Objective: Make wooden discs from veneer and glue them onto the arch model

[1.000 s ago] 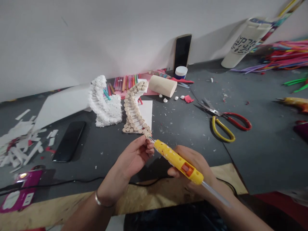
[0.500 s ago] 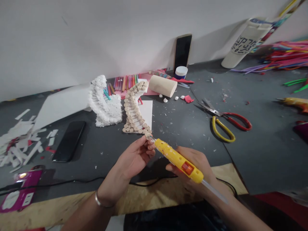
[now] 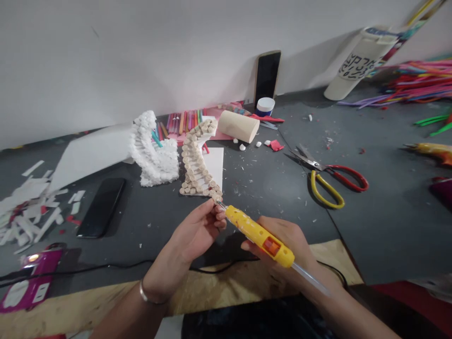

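Observation:
My right hand is wrapped round a yellow glue gun, with a clear glue stick sticking out of its back end. Between thumb and fingers, my left hand pinches a small beige paper roll, partly hidden by the fingertips. The gun's metal nozzle points at this roll and seems to touch it. Just beyond my left fingertips stands a curved staircase model covered in similar beige rolls, on a white base. Left of it is a second curved model covered in white bits.
Scissors with one red and one yellow handle lie open at right. A beige cylinder lies behind the models. A black phone and white paper strips are at left. A black cable runs along the front edge.
The glue gun and my right hand have shifted slightly left, toward my left fingertips. My left hand stays almost in place.

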### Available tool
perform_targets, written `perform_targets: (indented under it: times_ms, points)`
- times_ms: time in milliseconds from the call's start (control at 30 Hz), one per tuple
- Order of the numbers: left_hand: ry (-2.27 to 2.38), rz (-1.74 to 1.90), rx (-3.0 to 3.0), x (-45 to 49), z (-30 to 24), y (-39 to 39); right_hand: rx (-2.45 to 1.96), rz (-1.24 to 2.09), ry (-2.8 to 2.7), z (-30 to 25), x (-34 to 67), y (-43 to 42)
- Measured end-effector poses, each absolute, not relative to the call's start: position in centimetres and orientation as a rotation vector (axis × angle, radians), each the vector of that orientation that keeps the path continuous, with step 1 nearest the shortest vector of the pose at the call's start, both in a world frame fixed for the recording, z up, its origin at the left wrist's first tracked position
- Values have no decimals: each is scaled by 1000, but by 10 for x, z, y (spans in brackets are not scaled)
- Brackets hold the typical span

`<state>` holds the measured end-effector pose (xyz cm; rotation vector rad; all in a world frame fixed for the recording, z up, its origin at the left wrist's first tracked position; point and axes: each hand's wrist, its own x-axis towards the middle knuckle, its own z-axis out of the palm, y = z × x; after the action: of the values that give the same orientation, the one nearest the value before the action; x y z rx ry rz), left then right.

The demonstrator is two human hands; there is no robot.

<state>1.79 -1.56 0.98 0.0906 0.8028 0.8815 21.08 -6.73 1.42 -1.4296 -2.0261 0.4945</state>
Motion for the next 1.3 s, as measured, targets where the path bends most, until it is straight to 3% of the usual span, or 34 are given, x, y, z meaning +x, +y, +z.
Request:
perform_targets:
  times_ms: [267, 500, 733, 1033, 1300]
  points:
    - [944, 1123, 449, 15, 8, -8, -1454, 296, -2097, 8, 228, -64]
    - [1462, 1231, 1464, 8, 2, -12, -1581, 151, -2346, -10, 262, -40]
    - [1516, 1206, 2146, 8, 2, -15, -1518, 134, -2475, -3, 287, -35]
    - [1504, 1092, 2367, 12, -1, -16, -914, 336, -2316, 48, 240, -4]
    - [1708, 1119, 2265, -11, 19, -3, -1032, 322, -2355, 29, 237, 58]
